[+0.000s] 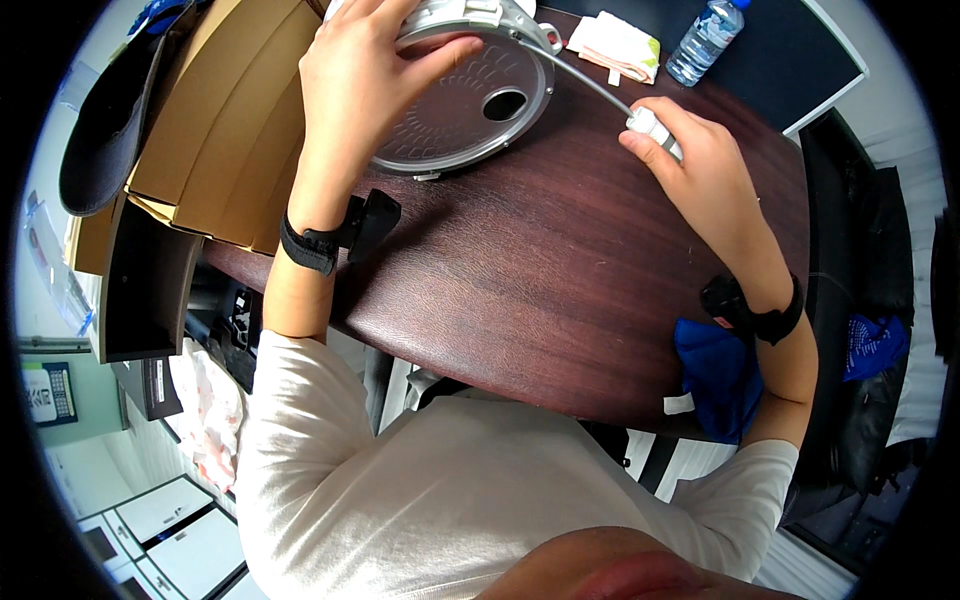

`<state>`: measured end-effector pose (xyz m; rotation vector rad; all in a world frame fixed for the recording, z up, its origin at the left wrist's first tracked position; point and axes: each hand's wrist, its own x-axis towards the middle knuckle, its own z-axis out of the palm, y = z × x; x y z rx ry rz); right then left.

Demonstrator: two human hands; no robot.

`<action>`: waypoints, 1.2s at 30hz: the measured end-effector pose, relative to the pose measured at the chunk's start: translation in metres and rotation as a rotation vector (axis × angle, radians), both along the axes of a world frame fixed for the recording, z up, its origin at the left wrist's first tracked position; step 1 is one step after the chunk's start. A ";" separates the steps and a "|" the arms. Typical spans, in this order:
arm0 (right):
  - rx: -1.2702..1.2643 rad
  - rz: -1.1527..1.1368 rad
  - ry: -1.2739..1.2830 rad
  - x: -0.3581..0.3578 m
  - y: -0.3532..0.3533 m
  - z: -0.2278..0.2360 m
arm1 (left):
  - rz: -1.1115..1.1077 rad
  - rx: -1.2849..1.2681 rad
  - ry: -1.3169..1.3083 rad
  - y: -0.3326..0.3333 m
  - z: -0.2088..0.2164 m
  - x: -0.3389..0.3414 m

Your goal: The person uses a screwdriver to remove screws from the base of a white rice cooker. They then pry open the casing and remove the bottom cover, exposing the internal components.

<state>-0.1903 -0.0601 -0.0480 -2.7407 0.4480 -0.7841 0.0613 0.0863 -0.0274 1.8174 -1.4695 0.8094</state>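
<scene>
At the far side of the table, a round grey-and-white appliance [445,125] stands tilted, its flat ribbed face and dark round opening toward me. My left hand [365,60] grips its upper left edge, the thumb lying across the face; the other fingertips are partly cut off by the frame's top. A grey cord [590,82] runs from the appliance's upper right to a white plug-like end piece [655,132]. That piece is pinched between the thumb and fingers of my right hand [690,155], held above the table and apart from the appliance.
The dark brown table [500,290] has a folded white cloth [615,45] and a water bottle [707,42] at its back. A blue cloth [715,380] lies by my right forearm at the near edge. Cardboard boxes [225,120] and a dark cap [110,140] crowd the left.
</scene>
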 end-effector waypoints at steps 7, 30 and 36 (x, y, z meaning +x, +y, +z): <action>-0.177 -0.037 -0.036 -0.001 0.001 0.002 | 0.001 -0.010 -0.032 0.000 -0.001 0.002; 0.246 -0.116 0.134 0.000 0.001 0.017 | 0.069 0.003 -0.169 -0.006 0.001 -0.002; 0.228 -0.072 -0.034 0.007 0.000 -0.019 | 0.051 -0.015 -0.176 -0.005 0.001 0.000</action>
